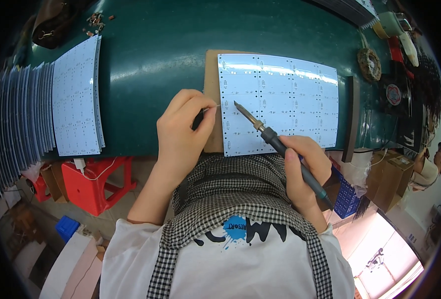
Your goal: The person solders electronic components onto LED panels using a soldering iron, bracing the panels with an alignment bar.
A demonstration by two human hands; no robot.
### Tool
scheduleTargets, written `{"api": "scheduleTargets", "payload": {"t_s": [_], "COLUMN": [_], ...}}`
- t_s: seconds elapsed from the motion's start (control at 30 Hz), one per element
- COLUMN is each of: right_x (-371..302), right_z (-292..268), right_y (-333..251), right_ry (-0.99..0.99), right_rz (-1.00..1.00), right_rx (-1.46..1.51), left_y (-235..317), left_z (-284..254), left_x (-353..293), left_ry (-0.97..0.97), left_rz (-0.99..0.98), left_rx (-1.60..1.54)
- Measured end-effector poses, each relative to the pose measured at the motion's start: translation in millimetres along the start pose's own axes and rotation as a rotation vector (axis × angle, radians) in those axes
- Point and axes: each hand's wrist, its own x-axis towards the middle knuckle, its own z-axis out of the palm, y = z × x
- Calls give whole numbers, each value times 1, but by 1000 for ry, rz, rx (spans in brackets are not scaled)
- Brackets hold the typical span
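My right hand [306, 167] is wrapped round a soldering iron [275, 142] with a dark handle and a metal shaft. Its tip points up and left, over the left part of a white circuit board panel [307, 102]. Pinched between the thumb and fingers of my left hand [185, 127] is a thin solder wire [217, 105], whose end reaches the panel's left edge. Whether iron tip and wire touch the panel I cannot tell. The panel lies on a brown board [212, 74] that shows along its left and top edges.
A long row of upright white panels [26, 114] stands at the left of the green table [150, 55]. Small loose parts [96, 21] lie at the far left. A dark bar [350, 118] sits right of the panel, a coil [369, 64] beyond it. A red stool [93, 182] stands below.
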Motion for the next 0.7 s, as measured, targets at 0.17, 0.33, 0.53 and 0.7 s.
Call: {"api": "scheduleTargets", "payload": {"t_s": [0.17,0.33,0.53,0.7], "right_x": [-17,-23,-11,-6], "right_z": [-2,3,4,9], "right_y": [2,1,-4,-4], "right_ry": [36,39,-1,-19], "right_rz": [-66,-78,12,14], "right_rx": [-36,-45,-19,-5], "left_y": [3,3,4,3], "left_z": [-2,0,2,4], "left_x": [-14,-18,-16,-18], "left_ry": [-72,-92,-99,-88], "left_rz": [74,49,-21,13], "left_rx": [-80,-72,-117,-88]}}
